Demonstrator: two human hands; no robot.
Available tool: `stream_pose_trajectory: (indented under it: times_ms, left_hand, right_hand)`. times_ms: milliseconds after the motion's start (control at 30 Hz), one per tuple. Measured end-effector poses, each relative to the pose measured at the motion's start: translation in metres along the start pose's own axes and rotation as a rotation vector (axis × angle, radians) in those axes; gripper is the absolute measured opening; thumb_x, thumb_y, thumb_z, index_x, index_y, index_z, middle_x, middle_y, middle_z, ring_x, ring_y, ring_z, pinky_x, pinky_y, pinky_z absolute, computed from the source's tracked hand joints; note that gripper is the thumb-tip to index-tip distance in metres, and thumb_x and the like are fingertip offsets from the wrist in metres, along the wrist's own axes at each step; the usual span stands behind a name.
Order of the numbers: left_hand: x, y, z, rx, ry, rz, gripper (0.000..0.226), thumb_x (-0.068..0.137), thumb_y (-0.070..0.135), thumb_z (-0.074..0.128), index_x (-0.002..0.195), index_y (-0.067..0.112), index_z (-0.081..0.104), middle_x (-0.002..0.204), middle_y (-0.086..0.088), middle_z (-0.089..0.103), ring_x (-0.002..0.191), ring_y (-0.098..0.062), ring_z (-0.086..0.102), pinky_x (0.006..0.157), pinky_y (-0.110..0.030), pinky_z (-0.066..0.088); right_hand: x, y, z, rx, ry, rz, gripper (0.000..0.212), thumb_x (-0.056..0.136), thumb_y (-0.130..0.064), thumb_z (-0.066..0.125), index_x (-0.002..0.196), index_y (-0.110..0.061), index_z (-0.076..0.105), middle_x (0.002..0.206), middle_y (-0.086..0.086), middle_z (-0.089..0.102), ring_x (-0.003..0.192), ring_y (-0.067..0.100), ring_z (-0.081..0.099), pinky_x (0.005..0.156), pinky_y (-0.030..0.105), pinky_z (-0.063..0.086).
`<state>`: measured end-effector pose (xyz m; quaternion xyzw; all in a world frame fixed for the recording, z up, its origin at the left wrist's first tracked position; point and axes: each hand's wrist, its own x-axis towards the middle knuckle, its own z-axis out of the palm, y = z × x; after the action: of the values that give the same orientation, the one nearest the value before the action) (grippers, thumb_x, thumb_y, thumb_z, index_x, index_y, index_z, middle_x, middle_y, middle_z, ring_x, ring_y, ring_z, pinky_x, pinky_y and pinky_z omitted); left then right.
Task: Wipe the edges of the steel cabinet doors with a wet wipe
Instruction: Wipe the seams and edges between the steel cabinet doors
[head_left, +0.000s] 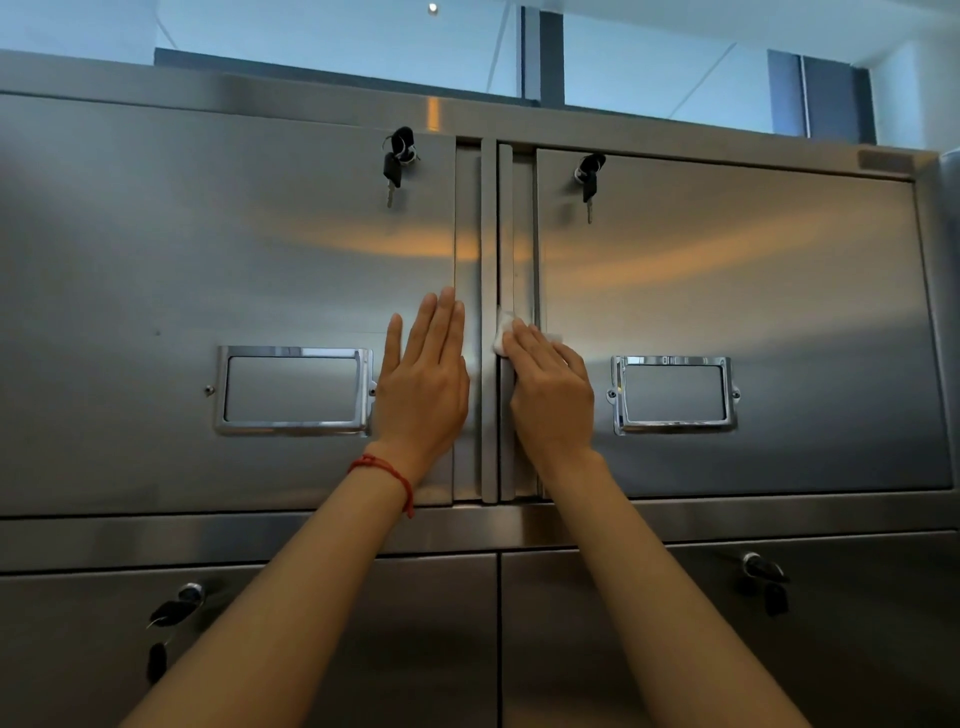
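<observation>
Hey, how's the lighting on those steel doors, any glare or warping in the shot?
Head view: warm orange glare streaks run across both upper doors, left door and right door; the wide lens bows the cabinet's straight edges; the wet wipe under the right hand looks soft and blown white.

Two bare forearms, no sleeves anywhere in view. Left hand (423, 384) and right hand (550, 395) both ungloved, no rings or watch visible. Only thing worn: a thin red string bracelet (387, 473) around the left wrist, looks like a couple of strands, with a loose end trailing down on the thumb side.
</observation>
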<state>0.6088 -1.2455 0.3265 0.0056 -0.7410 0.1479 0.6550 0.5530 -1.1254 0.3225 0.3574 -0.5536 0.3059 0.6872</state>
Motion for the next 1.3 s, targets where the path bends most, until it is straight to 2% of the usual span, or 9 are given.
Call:
stream_pose_trajectory:
  times_ms: [200, 400, 500, 600, 700, 867, 1100, 1300]
  left_hand:
    - [-0.002, 0.0, -0.001, -0.015, -0.005, 0.008, 0.055, 0.093, 0.012, 0.043, 0.143, 0.001, 0.024, 0.151, -0.016, 0.021, 0.141, -0.029, 0.017, 0.114, -0.048, 0.012]
    - [-0.002, 0.001, -0.001, -0.019, -0.017, 0.003, 0.057, 0.094, 0.011, 0.043, 0.143, 0.001, 0.017, 0.152, -0.017, 0.018, 0.141, -0.03, 0.015, 0.115, -0.047, 0.011]
    - [-0.002, 0.0, -0.001, -0.011, -0.013, 0.004, 0.056, 0.093, 0.009, 0.046, 0.143, -0.001, 0.021, 0.151, -0.019, 0.02, 0.14, -0.031, 0.017, 0.115, -0.049, 0.014]
    - [-0.002, 0.001, -0.001, -0.001, -0.023, 0.007, 0.055, 0.094, 0.009, 0.046, 0.143, -0.001, 0.023, 0.151, -0.019, 0.02, 0.14, -0.032, 0.016, 0.115, -0.05, 0.014]
    - [-0.002, 0.001, -0.001, 0.011, -0.031, 0.009, 0.054, 0.095, 0.01, 0.045, 0.143, -0.001, 0.022, 0.151, -0.018, 0.018, 0.141, -0.031, 0.015, 0.115, -0.049, 0.013]
    - [-0.002, 0.001, -0.001, 0.015, -0.015, 0.011, 0.054, 0.094, 0.009, 0.046, 0.142, -0.002, 0.025, 0.15, -0.019, 0.022, 0.14, -0.033, 0.018, 0.114, -0.05, 0.015]
    - [-0.001, 0.001, -0.001, 0.01, -0.008, 0.011, 0.053, 0.094, 0.009, 0.046, 0.142, -0.002, 0.026, 0.15, -0.02, 0.022, 0.139, -0.034, 0.019, 0.114, -0.051, 0.016]
    - [-0.002, 0.001, -0.002, 0.015, 0.008, 0.022, 0.054, 0.093, 0.008, 0.048, 0.141, -0.003, 0.027, 0.149, -0.02, 0.024, 0.139, -0.034, 0.021, 0.114, -0.05, 0.016]
  right_hand:
    - [-0.009, -0.004, -0.002, -0.018, -0.026, 0.022, 0.037, 0.069, 0.015, 0.07, 0.104, 0.004, 0.069, 0.108, 0.019, 0.067, 0.1, 0.031, 0.065, 0.084, 0.046, 0.053]
    - [0.002, 0.0, -0.001, -0.029, -0.036, -0.006, 0.036, 0.07, 0.012, 0.072, 0.105, 0.003, 0.069, 0.109, 0.017, 0.067, 0.1, 0.029, 0.066, 0.083, 0.045, 0.054]
    - [0.0, 0.002, 0.0, -0.044, -0.017, -0.045, 0.037, 0.07, 0.01, 0.073, 0.106, 0.006, 0.067, 0.108, 0.019, 0.067, 0.098, 0.031, 0.066, 0.082, 0.045, 0.055]
    - [-0.006, 0.005, -0.002, -0.086, -0.007, -0.121, 0.029, 0.078, 0.007, 0.059, 0.105, 0.005, 0.067, 0.109, 0.019, 0.067, 0.099, 0.031, 0.066, 0.083, 0.044, 0.054]
    - [-0.001, 0.007, -0.003, -0.114, -0.003, -0.164, 0.035, 0.083, -0.002, 0.04, 0.103, 0.004, 0.069, 0.107, 0.018, 0.067, 0.097, 0.03, 0.067, 0.082, 0.042, 0.055]
    - [0.006, 0.009, 0.002, -0.129, 0.026, -0.19, 0.031, 0.08, -0.001, 0.048, 0.103, 0.005, 0.069, 0.107, 0.019, 0.067, 0.097, 0.03, 0.067, 0.08, 0.042, 0.056]
    - [0.008, 0.013, 0.003, -0.194, 0.069, -0.255, 0.032, 0.089, -0.009, 0.043, 0.1, 0.002, 0.071, 0.104, 0.016, 0.069, 0.095, 0.027, 0.068, 0.078, 0.039, 0.056]
    - [0.003, 0.011, 0.006, -0.129, 0.089, -0.226, 0.033, 0.087, -0.005, 0.041, 0.099, 0.003, 0.071, 0.105, 0.017, 0.069, 0.096, 0.027, 0.067, 0.08, 0.038, 0.055]
